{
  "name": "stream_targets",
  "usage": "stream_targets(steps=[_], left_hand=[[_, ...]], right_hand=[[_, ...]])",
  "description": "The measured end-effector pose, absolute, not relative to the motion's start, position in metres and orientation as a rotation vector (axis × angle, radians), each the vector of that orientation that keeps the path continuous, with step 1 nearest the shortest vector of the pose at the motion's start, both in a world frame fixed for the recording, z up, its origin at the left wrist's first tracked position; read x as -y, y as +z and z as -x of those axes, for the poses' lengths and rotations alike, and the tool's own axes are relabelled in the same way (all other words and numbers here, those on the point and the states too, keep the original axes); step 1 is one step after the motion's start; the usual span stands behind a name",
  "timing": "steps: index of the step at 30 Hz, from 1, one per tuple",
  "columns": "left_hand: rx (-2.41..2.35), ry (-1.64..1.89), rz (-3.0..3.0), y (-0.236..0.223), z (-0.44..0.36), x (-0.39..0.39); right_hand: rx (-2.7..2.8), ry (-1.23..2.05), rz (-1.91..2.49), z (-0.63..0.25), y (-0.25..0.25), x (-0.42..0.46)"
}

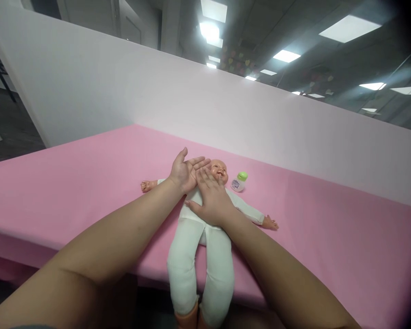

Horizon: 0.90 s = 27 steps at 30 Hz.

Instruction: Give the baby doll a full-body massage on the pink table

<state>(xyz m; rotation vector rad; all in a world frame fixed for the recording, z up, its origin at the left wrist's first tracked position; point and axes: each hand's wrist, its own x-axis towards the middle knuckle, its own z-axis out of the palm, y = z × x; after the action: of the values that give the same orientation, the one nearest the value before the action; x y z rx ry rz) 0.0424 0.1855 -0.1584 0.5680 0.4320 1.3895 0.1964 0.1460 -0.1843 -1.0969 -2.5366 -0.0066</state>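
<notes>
A baby doll in a white suit lies on its back on a pink-covered table, its lower legs reaching past the near edge. Over its chest, my left hand is turned palm up with the thumb and fingers stretched out. My right hand is palm down with its fingers spread, above or on the doll's chest; contact is hard to tell. The right fingertips overlap the left fingers. Both hands hide the doll's upper chest and neck and part of its face. Neither holds anything.
A small clear bottle with a green cap stands beside the doll's head on the right. Behind the table rises a white partition. The doll's arms stretch out to both sides. Ceiling lights shine beyond the partition.
</notes>
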Motion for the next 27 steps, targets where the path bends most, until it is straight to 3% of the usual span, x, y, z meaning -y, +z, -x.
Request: stream_targets(steps=[8,19,27], left_hand=[[-0.456,1.424,-0.508,-0.156,-0.046,-0.182],[-0.417,1.248,-0.456,-0.148,-0.081,-0.160],[-0.479,1.403,-0.556,-0.155,-0.049,-0.180]], right_hand=[[2.622,-0.025,0.811,-0.198,-0.180,-0.139],[2.440,-0.018,1.071,-0.198,-0.181,-0.143],[2.512,0.036,0.970,-0.200,-0.183,-0.146]])
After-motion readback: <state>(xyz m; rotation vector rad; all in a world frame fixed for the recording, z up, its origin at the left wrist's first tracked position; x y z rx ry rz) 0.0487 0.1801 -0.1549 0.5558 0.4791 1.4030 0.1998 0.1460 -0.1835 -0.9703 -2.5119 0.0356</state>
